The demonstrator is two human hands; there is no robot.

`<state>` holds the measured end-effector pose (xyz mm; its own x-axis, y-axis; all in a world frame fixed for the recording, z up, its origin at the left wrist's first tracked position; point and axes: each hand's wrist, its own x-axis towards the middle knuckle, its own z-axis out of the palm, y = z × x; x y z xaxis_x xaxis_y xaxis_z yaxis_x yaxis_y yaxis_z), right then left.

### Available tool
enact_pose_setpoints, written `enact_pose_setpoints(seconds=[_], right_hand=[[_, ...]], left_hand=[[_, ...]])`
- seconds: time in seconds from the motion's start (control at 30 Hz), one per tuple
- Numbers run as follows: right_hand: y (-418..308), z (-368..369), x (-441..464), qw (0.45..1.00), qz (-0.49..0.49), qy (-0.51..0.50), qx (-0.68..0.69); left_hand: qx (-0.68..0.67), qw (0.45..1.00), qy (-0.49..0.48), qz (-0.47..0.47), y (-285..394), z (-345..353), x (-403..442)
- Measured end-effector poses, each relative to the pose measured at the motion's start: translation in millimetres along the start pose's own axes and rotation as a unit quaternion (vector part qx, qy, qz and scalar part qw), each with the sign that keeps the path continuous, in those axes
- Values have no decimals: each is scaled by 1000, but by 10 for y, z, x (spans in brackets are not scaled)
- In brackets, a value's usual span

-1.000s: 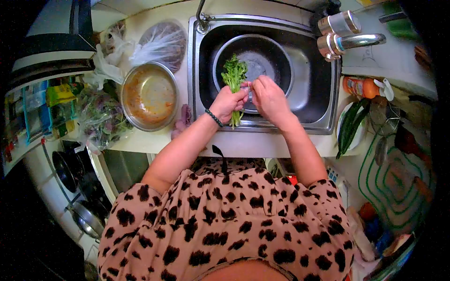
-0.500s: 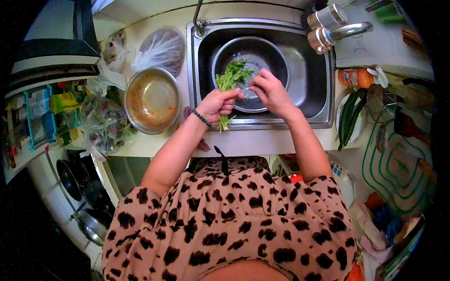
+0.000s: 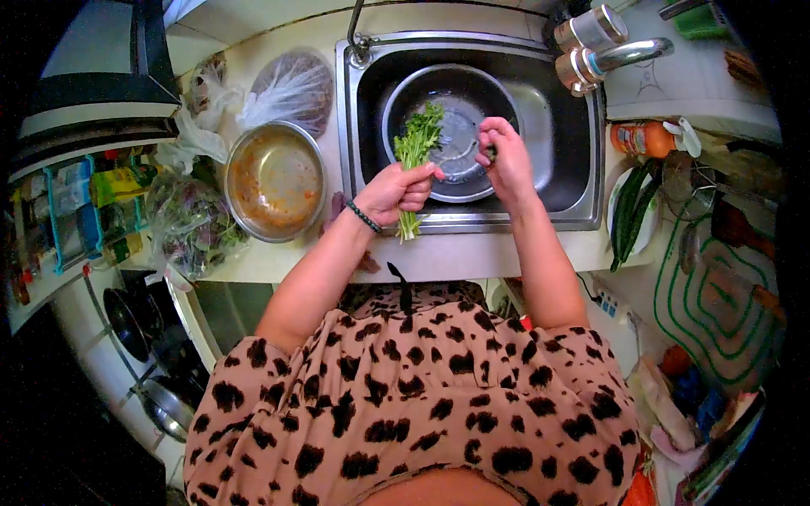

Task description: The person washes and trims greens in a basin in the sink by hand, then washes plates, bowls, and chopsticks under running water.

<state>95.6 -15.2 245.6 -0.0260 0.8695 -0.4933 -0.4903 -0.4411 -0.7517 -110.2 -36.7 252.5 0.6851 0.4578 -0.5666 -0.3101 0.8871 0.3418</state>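
My left hand (image 3: 395, 194) is closed round the stems of a bunch of leafy green herbs (image 3: 419, 135), which looks like coriander. The leaves point away from me over a round metal basin (image 3: 464, 84), and the cut stem ends stick out below my fist. Over the basin's right side, my right hand (image 3: 509, 169) is raised with its fingers curled in. A small dark green piece of leaf shows at its fingertips. The basin sits inside the steel sink (image 3: 553, 152) and seems to hold a little water.
Left of the sink stands a stained metal bowl (image 3: 274, 181), with plastic bags (image 3: 291, 93) behind it and bagged purple-green leaves (image 3: 194, 223) beside it. On the right are a faucet (image 3: 629, 55), an orange bottle (image 3: 641, 139) and cucumbers (image 3: 631, 215) on a white plate.
My right hand has moved away from the bunch, to the right, and turned with its fingers curled up. The bunch in my left hand stands a little more upright.
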Motion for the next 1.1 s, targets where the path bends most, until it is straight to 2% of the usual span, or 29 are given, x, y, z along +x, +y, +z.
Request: enact_pose_setpoints(seconds=[0.03,0.07,0.1,0.13,0.17,0.2,0.23,0.3,0.33,0.4,0.43,0.5,0.6,0.67,0.77,0.83,0.9,0.97,1.1], right_hand=[[-17,41,-32,994,-4,-23,-106],[-28,34,-52,980,3,-92,-178],[2,78,-49,980,4,-91,-176],[47,158,-29,945,-129,-101,-284],[52,224,-29,880,-257,-109,-383],[-50,286,-93,879,-159,-120,-432],[-35,282,-82,880,-159,-120,-432],[-1,292,-49,859,-223,-136,-441],[-21,284,-41,837,-294,-99,-450],[-69,260,-78,831,-301,-68,-462],[-81,249,-96,824,-308,-34,-475],[-91,257,-122,813,-317,-31,-487],[-102,317,-164,820,-315,-53,-475],[-93,342,-166,804,-302,-79,-507],[-26,303,-129,804,-303,-115,-498],[-57,303,-181,805,-310,-95,-496],[-66,313,-239,805,-317,-76,-495],[-59,333,-277,799,-370,-7,-473],[-102,323,-366,768,-379,-69,-512]], left_hand=[[0,1000,1,0,19,12,-8],[8,1000,-5,-5,40,29,-16],[16,1000,-11,-10,46,34,-20],[16,1000,-11,-12,47,30,-14],[36,999,-16,-18,46,32,-9],[55,998,-21,-23,48,35,-5],[55,998,-20,-23,52,39,-5],[61,997,-38,-33,80,73,-23],[60,997,-36,-32,72,74,-26],[-44,999,-18,12,49,74,-25],[-44,999,-18,13,41,58,-25],[-93,993,-64,14,39,34,-23],[-78,994,-74,10,34,39,-12],[-72,994,-80,8,29,60,-12],[-14,999,-49,18,26,104,-8],[-82,996,-31,12,36,118,-9],[-77,997,-11,10,49,131,2],[-71,997,8,8,41,144,19],[-41,999,-13,16,-4,148,39]])
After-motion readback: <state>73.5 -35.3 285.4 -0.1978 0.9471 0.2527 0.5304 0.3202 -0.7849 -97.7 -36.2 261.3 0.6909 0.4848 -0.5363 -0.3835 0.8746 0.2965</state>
